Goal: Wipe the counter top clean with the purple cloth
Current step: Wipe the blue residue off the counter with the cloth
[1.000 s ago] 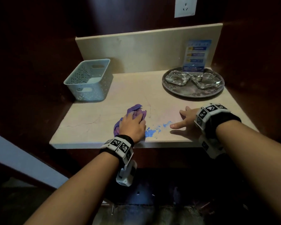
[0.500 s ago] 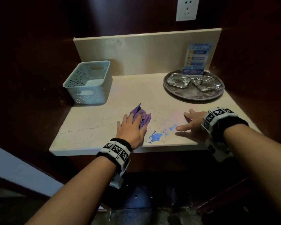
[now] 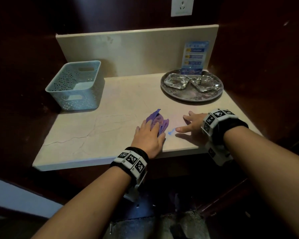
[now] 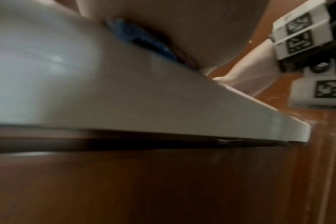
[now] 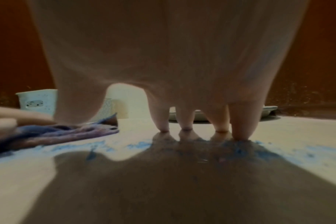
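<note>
Left hand flat, fingers straight, pressing purple cloth onto table beside blue smear, right hand released, fingertips propped on table.

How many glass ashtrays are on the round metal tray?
2: one glass ashtray on the left part of the round metal tray, the other glass ashtray beside it on the right.

Basket left, tray right
</note>
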`<state>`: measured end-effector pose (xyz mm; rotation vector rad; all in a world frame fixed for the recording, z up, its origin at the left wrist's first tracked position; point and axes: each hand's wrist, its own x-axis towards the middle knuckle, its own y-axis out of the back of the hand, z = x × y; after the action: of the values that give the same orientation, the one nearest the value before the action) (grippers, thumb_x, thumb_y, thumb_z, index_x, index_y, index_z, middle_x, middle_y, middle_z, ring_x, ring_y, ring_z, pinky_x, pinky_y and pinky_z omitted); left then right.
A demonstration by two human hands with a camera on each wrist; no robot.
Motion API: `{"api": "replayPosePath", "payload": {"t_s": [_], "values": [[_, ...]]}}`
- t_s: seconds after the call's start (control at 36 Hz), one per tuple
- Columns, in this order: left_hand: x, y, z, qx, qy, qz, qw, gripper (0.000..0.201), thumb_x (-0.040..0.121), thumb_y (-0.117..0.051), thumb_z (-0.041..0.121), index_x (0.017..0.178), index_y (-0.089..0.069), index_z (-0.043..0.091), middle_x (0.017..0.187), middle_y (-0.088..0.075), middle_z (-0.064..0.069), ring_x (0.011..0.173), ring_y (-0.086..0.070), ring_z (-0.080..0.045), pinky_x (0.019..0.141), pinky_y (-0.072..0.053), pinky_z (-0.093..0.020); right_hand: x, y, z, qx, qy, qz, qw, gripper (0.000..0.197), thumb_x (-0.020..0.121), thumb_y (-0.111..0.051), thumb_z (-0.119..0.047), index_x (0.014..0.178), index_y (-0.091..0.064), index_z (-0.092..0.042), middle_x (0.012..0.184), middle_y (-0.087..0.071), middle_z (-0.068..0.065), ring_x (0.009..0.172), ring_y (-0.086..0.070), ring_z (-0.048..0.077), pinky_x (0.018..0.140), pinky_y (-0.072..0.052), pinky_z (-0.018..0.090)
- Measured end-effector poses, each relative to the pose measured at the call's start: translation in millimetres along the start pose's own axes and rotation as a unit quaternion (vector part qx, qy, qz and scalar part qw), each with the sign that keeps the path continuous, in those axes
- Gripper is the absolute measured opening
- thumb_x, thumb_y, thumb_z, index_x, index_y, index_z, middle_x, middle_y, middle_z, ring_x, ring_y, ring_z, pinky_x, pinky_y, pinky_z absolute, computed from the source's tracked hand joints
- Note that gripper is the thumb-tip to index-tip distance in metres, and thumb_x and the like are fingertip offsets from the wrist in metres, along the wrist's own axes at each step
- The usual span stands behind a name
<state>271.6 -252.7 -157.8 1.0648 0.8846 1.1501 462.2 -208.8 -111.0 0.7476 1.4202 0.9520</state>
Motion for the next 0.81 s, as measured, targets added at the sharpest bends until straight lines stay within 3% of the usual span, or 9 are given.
{"api": "replayPosePath", "payload": {"t_s": [0.11, 0.22, 0.31, 0.44, 0.5, 0.58, 0.61, 0.75, 0.81], "values": [[-0.8, -5.6, 15.7, -0.004, -0.025, 0.005, 1.000, 0.055, 0.096, -0.028, 0.043, 0.146, -0.026, 0.019, 0.154, -0.024, -0.008, 0.144, -0.016, -0.026, 0.117, -0.014, -0.045, 11.1, -1.8, 2.9, 0.024, 0.007, 0.010, 1.000, 0.078, 0.088, -0.029, -0.072, 0.151, -0.024, -0.025, 0.160, -0.007, 0.008, 0.144, -0.018, 0.032, 0.117, -0.018, 0.046], [0.2, -9.2, 24.4, -0.012, -0.048, 0.009, 0.999, 0.053, 0.095, -0.030, 0.043, 0.143, -0.030, 0.020, 0.151, -0.029, -0.008, 0.141, -0.021, -0.025, 0.115, -0.018, -0.046, 23.0, -5.0, 1.4, 0.062, 0.004, 0.002, 0.998, 0.061, 0.098, -0.019, -0.055, 0.152, -0.013, -0.028, 0.160, -0.010, 0.009, 0.147, -0.005, 0.029, 0.118, -0.010, 0.045], [1.1, -10.0, 29.5, -0.018, -0.066, 0.012, 0.998, 0.052, 0.094, -0.031, 0.043, 0.142, -0.032, 0.022, 0.149, -0.032, -0.005, 0.139, -0.024, -0.023, 0.114, -0.020, -0.045, 23.7, 6.3, -0.3, 0.121, -0.021, -0.059, 0.991, 0.063, 0.098, -0.018, -0.057, 0.153, -0.013, -0.027, 0.161, 0.001, 0.005, 0.148, 0.001, 0.023, 0.119, 0.000, 0.043], [-1.2, -10.8, 36.1, -0.014, -0.109, 0.025, 0.994, 0.049, 0.095, -0.033, 0.042, 0.140, -0.037, 0.020, 0.148, -0.036, -0.003, 0.138, -0.028, -0.021, 0.112, -0.024, -0.040, 32.5, 6.4, 2.8, 0.165, -0.025, -0.065, 0.984, 0.068, 0.095, -0.015, -0.064, 0.152, -0.019, -0.028, 0.161, 0.002, 0.009, 0.147, -0.003, 0.028, 0.118, -0.005, 0.046], [-2.1, -11.9, 38.7, -0.012, -0.121, 0.024, 0.992, 0.048, 0.096, -0.035, 0.041, 0.139, -0.040, 0.019, 0.149, -0.036, -0.001, 0.139, -0.027, -0.020, 0.112, -0.024, -0.038, 33.7, 5.7, 4.2, 0.169, -0.034, -0.069, 0.983, 0.084, 0.084, -0.019, -0.079, 0.153, -0.015, -0.030, 0.161, 0.002, 0.007, 0.147, -0.005, 0.030, 0.118, -0.005, 0.047], [-2.1, -14.2, 40.7, -0.008, -0.137, 0.024, 0.990, 0.050, 0.096, -0.037, 0.043, 0.139, -0.042, 0.019, 0.149, -0.037, 0.000, 0.141, -0.027, -0.017, 0.112, -0.025, -0.035, 63.7, -7.0, 19.2, 0.167, -0.050, -0.060, 0.983, 0.137, 0.032, -0.019, -0.105, 0.151, -0.013, -0.038, 0.161, 0.001, -0.002, 0.147, -0.008, 0.026, 0.118, -0.006, 0.049], [-2.3, -14.8, 41.1, -0.010, -0.143, 0.026, 0.989, 0.050, 0.095, -0.038, 0.043, 0.139, -0.042, 0.019, 0.149, -0.038, 0.000, 0.140, -0.027, -0.017, 0.111, -0.025, -0.033, 71.9, -11.1, 22.5, 0.166, -0.053, -0.059, 0.983, 0.141, 0.026, -0.019, -0.105, 0.151, -0.013, -0.039, 0.161, 0.001, -0.004, 0.147, -0.009, 0.025, 0.118, -0.006, 0.048], [-5.0, -11.5, 39.8, -0.045, -0.166, 0.041, 0.984, 0.048, 0.093, -0.045, 0.040, 0.133, -0.051, 0.014, 0.142, -0.048, -0.003, 0.133, -0.040, -0.020, 0.106, -0.032, -0.031, 40.7, 2.0, 8.6, 0.162, -0.062, -0.044, 0.984, 0.116, 0.066, -0.028, -0.092, 0.153, -0.002, -0.022, 0.161, -0.006, 0.000, 0.147, -0.013, 0.026, 0.119, -0.008, 0.044], [-6.6, -9.7, 39.7, -0.053, -0.172, 0.047, 0.983, 0.053, 0.088, -0.039, 0.045, 0.125, -0.059, 0.013, 0.134, -0.056, -0.005, 0.125, -0.049, -0.023, 0.100, -0.040, -0.034, 42.6, 2.3, 7.9, 0.157, -0.054, -0.049, 0.985, 0.112, 0.068, -0.025, -0.091, 0.153, -0.006, -0.021, 0.161, -0.009, 0.002, 0.145, -0.018, 0.028, 0.118, -0.011, 0.044]]}}
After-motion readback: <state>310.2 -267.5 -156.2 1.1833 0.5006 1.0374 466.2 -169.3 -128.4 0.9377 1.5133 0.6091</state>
